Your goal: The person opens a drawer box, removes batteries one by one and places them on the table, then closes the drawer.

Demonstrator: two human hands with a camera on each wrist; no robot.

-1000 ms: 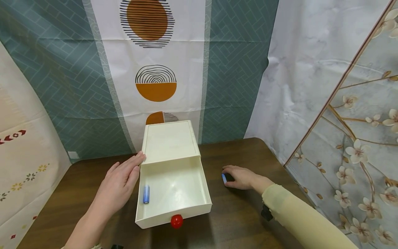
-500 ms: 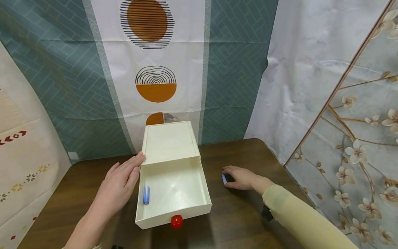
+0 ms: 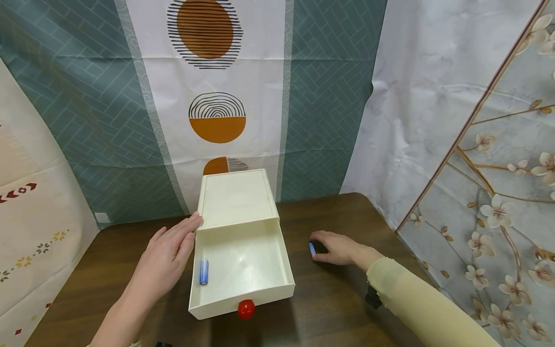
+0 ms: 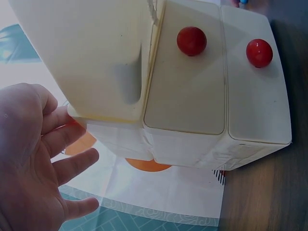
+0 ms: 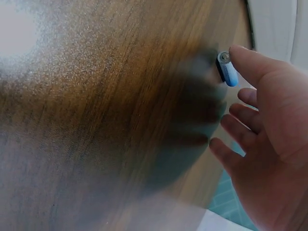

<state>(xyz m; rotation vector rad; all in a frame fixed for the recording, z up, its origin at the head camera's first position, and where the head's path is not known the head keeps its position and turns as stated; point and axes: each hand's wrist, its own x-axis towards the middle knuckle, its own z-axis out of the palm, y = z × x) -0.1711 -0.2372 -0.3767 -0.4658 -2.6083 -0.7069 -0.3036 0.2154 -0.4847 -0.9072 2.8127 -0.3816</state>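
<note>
A white drawer cabinet stands on the table with its top drawer pulled out. One blue battery lies inside the drawer at its left. My left hand has its fingers extended, fingertips touching the cabinet's left side by the top edge; the left wrist view shows this hand with its fingers spread. To the right of the cabinet, my right hand pinches a second blue battery low at the tabletop. In the right wrist view the thumb touches this battery; the index fingertip is hidden.
A red knob sticks out from the open drawer's front. Two closed drawers below carry red knobs, one on the middle drawer and one on the bottom drawer. Patterned cloth hangs behind the brown table.
</note>
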